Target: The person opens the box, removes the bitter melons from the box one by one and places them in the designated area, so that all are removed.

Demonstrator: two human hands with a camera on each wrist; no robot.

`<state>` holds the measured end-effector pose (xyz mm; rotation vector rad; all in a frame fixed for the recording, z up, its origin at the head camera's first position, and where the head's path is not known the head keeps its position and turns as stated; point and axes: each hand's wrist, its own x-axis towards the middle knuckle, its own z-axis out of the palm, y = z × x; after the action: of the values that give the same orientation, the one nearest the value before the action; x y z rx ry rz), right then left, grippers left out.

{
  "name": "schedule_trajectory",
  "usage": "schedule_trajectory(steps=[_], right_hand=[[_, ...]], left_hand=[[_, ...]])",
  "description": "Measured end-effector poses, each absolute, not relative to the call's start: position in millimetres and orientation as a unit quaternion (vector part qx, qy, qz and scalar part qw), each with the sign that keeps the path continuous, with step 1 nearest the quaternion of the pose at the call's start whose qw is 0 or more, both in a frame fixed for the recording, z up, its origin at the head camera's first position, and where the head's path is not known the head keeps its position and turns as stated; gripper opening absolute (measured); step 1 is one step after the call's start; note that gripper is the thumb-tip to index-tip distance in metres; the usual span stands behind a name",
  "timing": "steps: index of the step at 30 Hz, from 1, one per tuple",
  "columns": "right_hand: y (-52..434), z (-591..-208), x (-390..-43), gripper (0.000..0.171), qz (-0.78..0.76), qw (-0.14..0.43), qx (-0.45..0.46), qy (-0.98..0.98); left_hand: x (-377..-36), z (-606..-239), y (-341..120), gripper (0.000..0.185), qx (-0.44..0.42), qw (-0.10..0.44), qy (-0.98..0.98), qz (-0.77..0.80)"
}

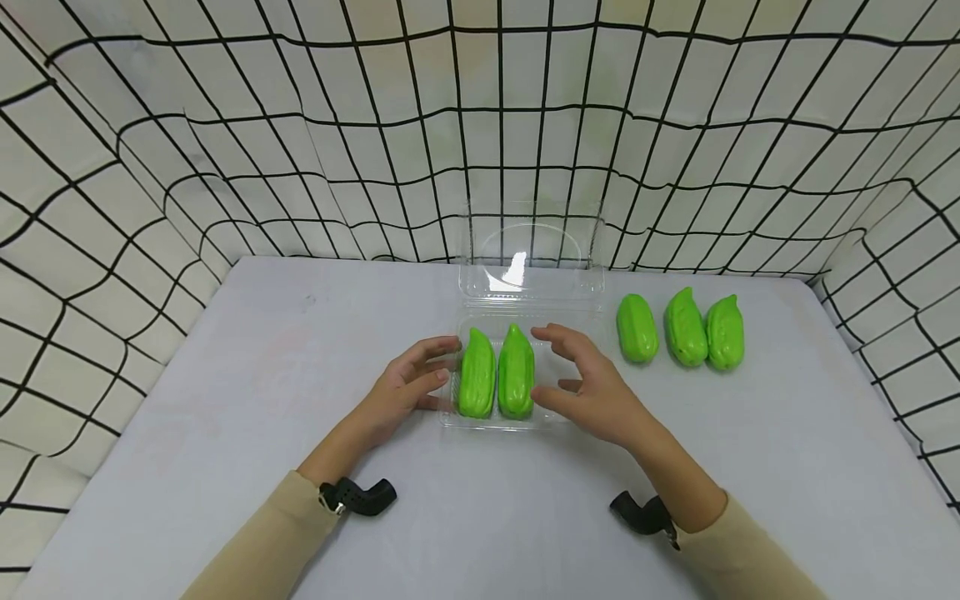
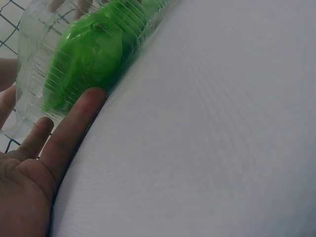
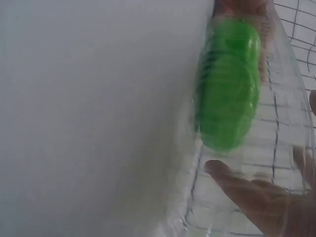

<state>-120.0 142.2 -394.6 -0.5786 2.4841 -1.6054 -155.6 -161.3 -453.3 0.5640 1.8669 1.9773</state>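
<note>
A clear plastic clamshell box (image 1: 487,423) lies with its lid (image 1: 528,283) raised at the back. Two glossy green ridged vegetables with pointed tips, a left one (image 1: 477,375) and a right one (image 1: 516,373), lie side by side in its left and middle part. My left hand (image 1: 408,379) is at the box's left side, fingers spread, and in the left wrist view the thumb (image 2: 74,128) rests against the ribbed wall. Over the box's right part, my right hand (image 1: 592,383) arches with thumb and fingers apart, thumb tip close beside the right vegetable. Nothing is gripped.
To the right of the box lie three more green vegetables: one alone (image 1: 637,329), and a pair, left (image 1: 686,327) and right (image 1: 725,333), side by side. A white table (image 1: 360,533) carries everything. White walls with a black grid (image 1: 495,108) stand behind and at both sides.
</note>
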Motion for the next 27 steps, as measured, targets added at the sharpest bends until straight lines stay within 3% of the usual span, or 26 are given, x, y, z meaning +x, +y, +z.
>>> schedule_trajectory(steps=[6, 13, 27], right_hand=[[131.1, -399.7, -121.5, 0.07, -0.502, 0.115, -0.191, 0.836], [126.7, -400.5, -121.0, 0.051, -0.408, 0.164, -0.215, 0.872], [128.7, -400.5, -121.2, 0.04, -0.448, 0.106, -0.213, 0.862]], left_hand=[[-154.7, -452.7, -161.8, 0.049, 0.198, 0.181, 0.661, 0.701], [-153.7, -452.7, -160.5, 0.049, 0.197, 0.184, 0.663, 0.698], [-154.6, -452.9, -161.0, 0.049, 0.195, 0.179, 0.667, 0.696]])
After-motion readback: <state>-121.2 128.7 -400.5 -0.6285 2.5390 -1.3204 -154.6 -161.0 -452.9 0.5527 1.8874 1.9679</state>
